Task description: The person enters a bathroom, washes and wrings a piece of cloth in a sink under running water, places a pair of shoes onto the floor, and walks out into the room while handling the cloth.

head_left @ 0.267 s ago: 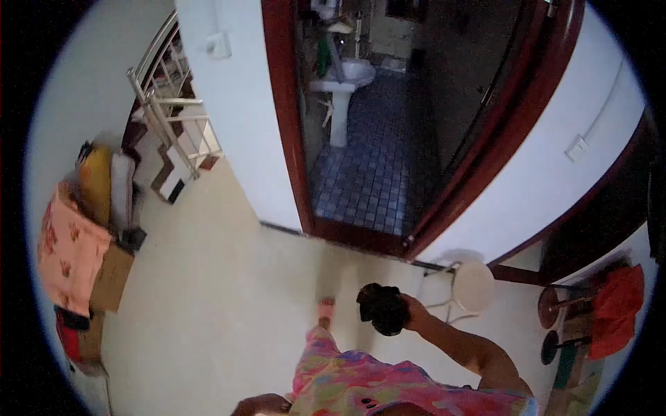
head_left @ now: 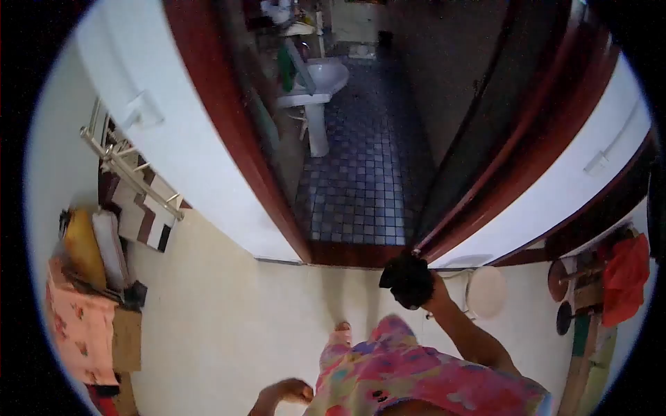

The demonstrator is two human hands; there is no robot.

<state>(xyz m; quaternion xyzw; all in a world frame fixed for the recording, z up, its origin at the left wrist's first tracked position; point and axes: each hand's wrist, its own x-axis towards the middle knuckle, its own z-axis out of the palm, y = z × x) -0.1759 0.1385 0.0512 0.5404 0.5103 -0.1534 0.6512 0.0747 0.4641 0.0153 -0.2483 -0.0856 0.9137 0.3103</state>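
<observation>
My right hand (head_left: 435, 294) is closed round a bundled black item (head_left: 408, 281), held out in front of the body, near the lower right of the doorway. The black item looks crumpled; what it is cannot be made out. Low at the bottom of the view, my left hand (head_left: 297, 390) hangs beside the colourful patterned clothing (head_left: 409, 364). Its fingers are curled, and whether anything is in them is too small to tell.
A dark red door frame (head_left: 229, 128) opens onto blue floor tiles (head_left: 361, 173) and a white washbasin (head_left: 316, 104). A round stool (head_left: 487, 292) stands right of the doorway. Boxes under a pink cloth (head_left: 80, 322) are at left, a metal railing (head_left: 128, 166) behind, a red cloth (head_left: 626, 277) at right.
The doorway is nearer and fills more of the view. My right hand with the black item now appears higher and further right. More of my left hand shows, and a knee has come forward.
</observation>
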